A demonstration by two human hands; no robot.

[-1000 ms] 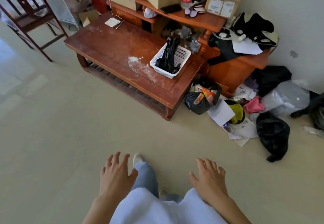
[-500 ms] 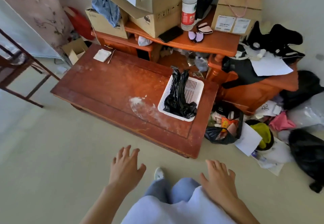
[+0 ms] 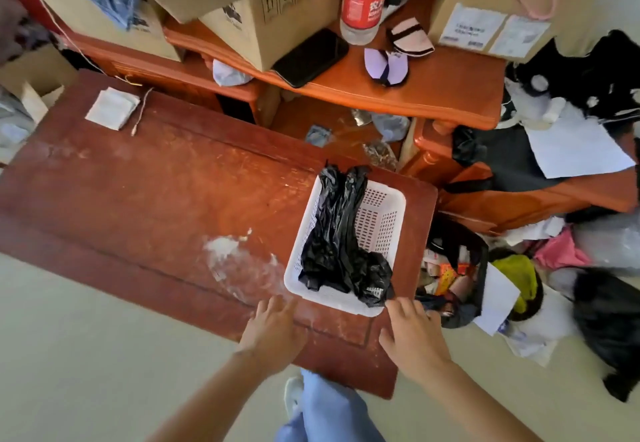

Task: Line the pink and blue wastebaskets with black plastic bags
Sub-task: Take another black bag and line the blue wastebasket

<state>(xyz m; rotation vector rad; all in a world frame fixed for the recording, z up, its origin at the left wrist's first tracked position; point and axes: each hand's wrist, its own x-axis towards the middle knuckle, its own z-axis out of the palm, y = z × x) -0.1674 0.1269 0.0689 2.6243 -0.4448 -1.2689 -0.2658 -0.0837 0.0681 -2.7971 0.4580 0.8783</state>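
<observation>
Your black plastic bags lie crumpled and glossy in the white perforated basket at the right end of the wooden table. Your left hand and right hand hover near its front rim, fingers loosely spread, empty.

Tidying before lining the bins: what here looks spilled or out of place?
A white powdery smear marks the low wooden table just left of the white basket holding the black bags. On the floor to the right, an overflowing black trash bag sits among loose papers and clothes.
</observation>
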